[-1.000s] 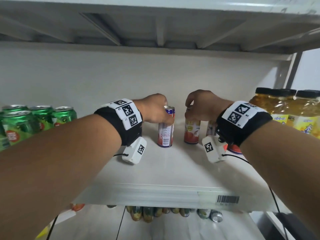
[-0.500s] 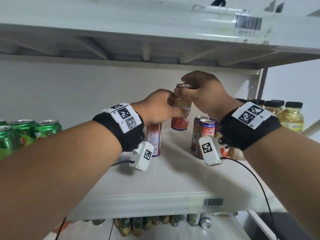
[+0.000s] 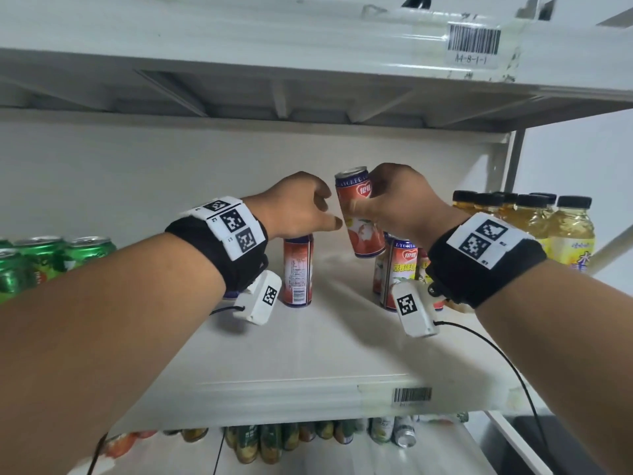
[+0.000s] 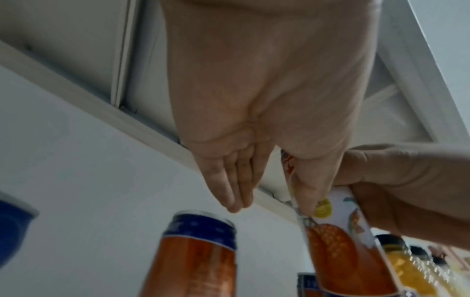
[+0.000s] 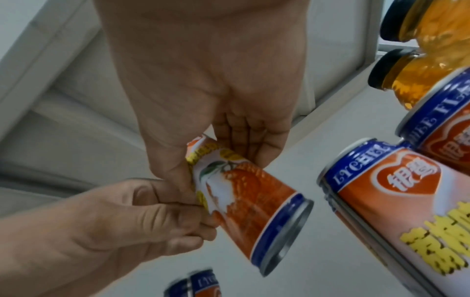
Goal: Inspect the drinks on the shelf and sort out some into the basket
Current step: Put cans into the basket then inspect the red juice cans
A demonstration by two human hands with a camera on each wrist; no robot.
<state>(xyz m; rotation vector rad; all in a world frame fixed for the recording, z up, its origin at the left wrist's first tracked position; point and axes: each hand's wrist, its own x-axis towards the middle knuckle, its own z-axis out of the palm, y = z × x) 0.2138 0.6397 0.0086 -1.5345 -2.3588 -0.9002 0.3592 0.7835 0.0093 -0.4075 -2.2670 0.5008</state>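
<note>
Gripping tilted lychee can (image 3: pixel 359 214), right hand (image 3: pixel 397 200), left thumb (image 5: pixel 162 193) touching it

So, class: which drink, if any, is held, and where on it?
The right hand grips the lychee can round its upper body, lifted and tilted; the left hand touches its side with thumb and fingertips.

Both forearms extended forward, black wrist straps on. Right hand (image 3: pixel 394 200) raised at 1 o'clock, fingers and thumb curled round a tilted can (image 3: pixel 359 214). Left hand (image 3: pixel 298 207) at 11 o'clock, thumb (image 3: pixel 329 223) touching the can, fingers loosely extended.
</note>
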